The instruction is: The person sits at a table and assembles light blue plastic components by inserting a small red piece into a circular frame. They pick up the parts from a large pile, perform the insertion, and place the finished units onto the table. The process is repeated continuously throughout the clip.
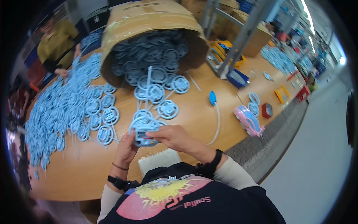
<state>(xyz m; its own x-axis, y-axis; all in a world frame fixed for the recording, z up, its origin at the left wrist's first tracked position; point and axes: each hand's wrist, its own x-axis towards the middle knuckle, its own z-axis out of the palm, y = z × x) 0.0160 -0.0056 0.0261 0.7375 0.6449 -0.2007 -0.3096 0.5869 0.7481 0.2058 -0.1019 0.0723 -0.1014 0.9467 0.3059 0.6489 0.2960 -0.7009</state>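
Note:
Close to my body, both hands hold a light-blue round plastic part [140,125] with a ring-shaped rim. My left hand [127,147] is closed on its left edge. From the right, my right hand [169,135] pinches it, with the thumb lying over its middle. A small reddish detail shows by that thumb, too small to make out. Just beyond my hands lie more of these round parts, one [167,109] flat on the table. Others spill from a large cardboard box [154,15] tipped on its side.
A wide heap of blue parts [63,108] covers the table's left side, where another person [59,41] handles some. To the right are a blue oval piece with a white cable [213,98], a pink toy car [248,121], a dark-blue bin [238,78] and a metal post [246,33].

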